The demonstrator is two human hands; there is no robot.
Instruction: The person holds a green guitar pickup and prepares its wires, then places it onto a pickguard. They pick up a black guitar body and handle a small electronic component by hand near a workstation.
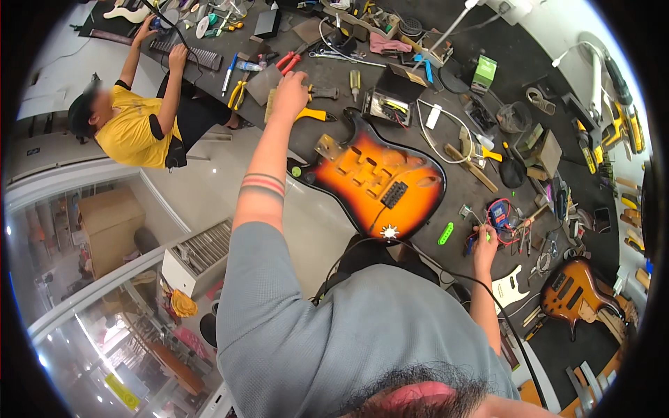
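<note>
Orange-and-black sunburst guitar body (376, 182) lies between the grips, long axis slanting from left-hand side toward right: rightward of the left hand (290, 95), whose hold I cannot tell; leftward of the slightly nearer right hand (483, 249), closed around a slim green-ended tool (488, 237).

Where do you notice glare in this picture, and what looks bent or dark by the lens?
In the head view, small bright spots and a white streak on the glass panel at lower left; same view, white wall at upper right looks washed out; same view, workbench curves along its right edge, corners are black, central guitar body fairly sharp.
</note>
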